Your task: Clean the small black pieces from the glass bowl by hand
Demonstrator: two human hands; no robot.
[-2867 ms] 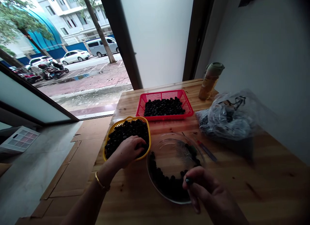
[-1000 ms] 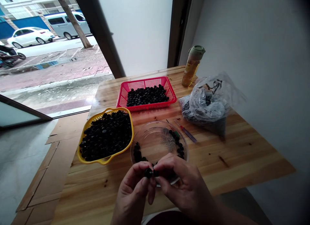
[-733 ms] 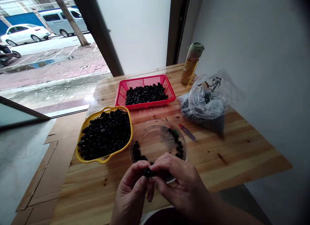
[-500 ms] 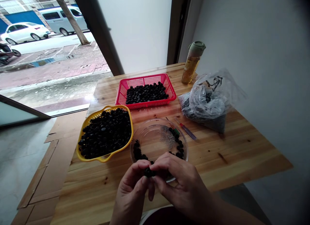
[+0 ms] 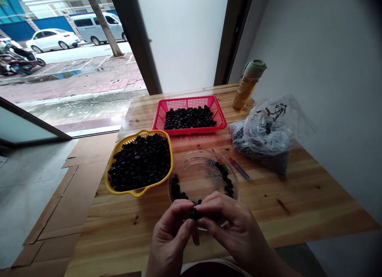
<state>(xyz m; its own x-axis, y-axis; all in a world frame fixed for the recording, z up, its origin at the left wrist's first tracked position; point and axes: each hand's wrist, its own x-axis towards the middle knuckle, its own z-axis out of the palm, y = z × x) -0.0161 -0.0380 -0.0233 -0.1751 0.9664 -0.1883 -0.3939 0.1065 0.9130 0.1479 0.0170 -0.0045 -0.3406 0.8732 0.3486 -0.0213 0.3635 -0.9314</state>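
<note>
Between the fingertips of both hands is a small round black plastic piece (image 5: pixel 193 214), partly hidden by the fingers. My left hand (image 5: pixel 170 235) pinches it from the left, and my right hand (image 5: pixel 235 225) pinches it from the right. Just beyond the hands lies a clear round tray (image 5: pixel 191 171), its near side covered by them. Inside the tray are small metal pins (image 5: pixel 212 174) in a loose heap and several black pieces (image 5: pixel 175 186) along the edge.
A yellow basket (image 5: pixel 137 194) full of black rings stands left of the tray. Behind is a red basket (image 5: pixel 191 131) of black caps. To the right are a screwdriver (image 5: pixel 241 169), a filled plastic bag (image 5: pixel 265 137) and a bottle (image 5: pixel 249 84). A doorway opens onto the street.
The camera has turned a little left, so the whole scene sits further right. Both hands still pinch the black piece in much the same pose.
</note>
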